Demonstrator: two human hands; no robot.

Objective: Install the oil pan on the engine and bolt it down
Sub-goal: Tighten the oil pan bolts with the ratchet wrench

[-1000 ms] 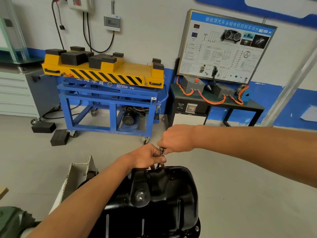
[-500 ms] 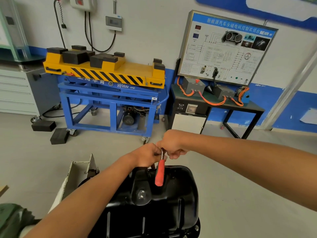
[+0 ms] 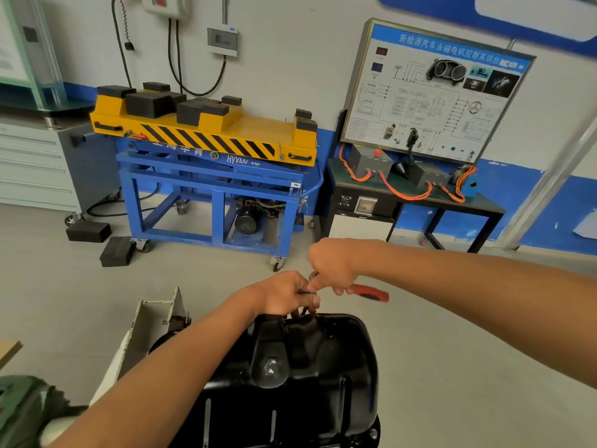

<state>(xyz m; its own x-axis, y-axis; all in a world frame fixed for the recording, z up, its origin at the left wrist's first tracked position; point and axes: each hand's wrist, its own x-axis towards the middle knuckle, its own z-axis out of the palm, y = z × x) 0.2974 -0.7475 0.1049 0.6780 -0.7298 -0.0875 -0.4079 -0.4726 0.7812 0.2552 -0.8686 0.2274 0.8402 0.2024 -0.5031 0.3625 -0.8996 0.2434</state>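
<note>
1. The left hand [image 3: 287, 295] is closed, its fingers curled round the metal stem under the head of the ratchet [image 3: 370, 291].
2. The right hand [image 3: 332, 266], touching it at 2 o'clock, is clenched on the ratchet's glossy red handle, which sticks out towards 3 o'clock.
3. The oil pan [image 3: 323, 376] lies just below both hands at 6 o'clock. It is pressed steel in shiny black paint, bulged and ribbed, with a hex drain plug [image 3: 270, 367] in a round recess. The tool meets its far rim.
4. At 8 o'clock of the pan stands a scuffed white sheet-metal bracket [image 3: 151, 321] on the smooth grey floor [image 3: 452, 334].
5. At 11 o'clock is a blue square-tube cart [image 3: 210, 189] lettered "HYXNV", on castors. It carries a yellow platform [image 3: 226, 130] with black hazard stripes and matte black rubber blocks [image 3: 145, 103].
6. At 1 o'clock a framed training board [image 3: 429, 92], headed "新能源汽车永磁电机控制实训台", leans on a dark table [image 3: 484, 208] strung with orange cables [image 3: 403, 192].
7. A grey drawer cabinet [image 3: 29, 163] stands at 10 o'clock.
</note>
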